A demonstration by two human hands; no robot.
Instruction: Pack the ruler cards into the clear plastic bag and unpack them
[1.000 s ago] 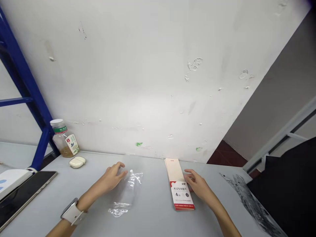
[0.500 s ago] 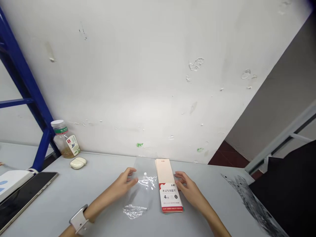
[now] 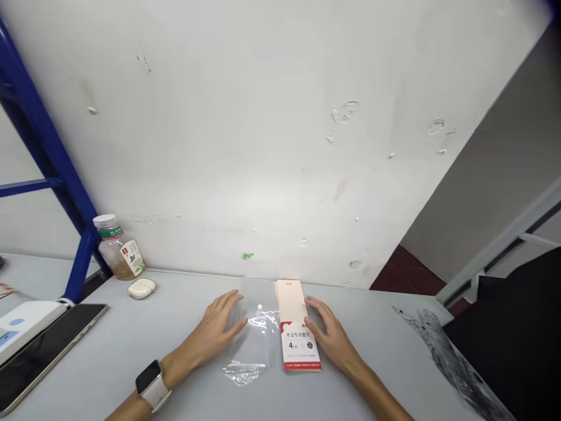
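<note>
While both hands lie flat on the grey desk [image 3: 109, 345], the left hand [image 3: 217, 330] rests with an open grip, fingers spread, on the left edge of a clear plastic sleeve [image 3: 253, 339], and the right hand [image 3: 328, 336] rests, grip likewise open, against the right edge of a card-backed ruler-set pack [image 3: 297, 327]. Sleeve and pack lie side by side near the wall, touching or nearly so. Farther left stand a capped jar [image 3: 117, 248], an earbud case [image 3: 141, 287] and a tablet [image 3: 41, 351].

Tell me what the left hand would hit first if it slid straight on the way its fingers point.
Likely the card pack: the left hand already rests on the clear bag beside it.
</note>
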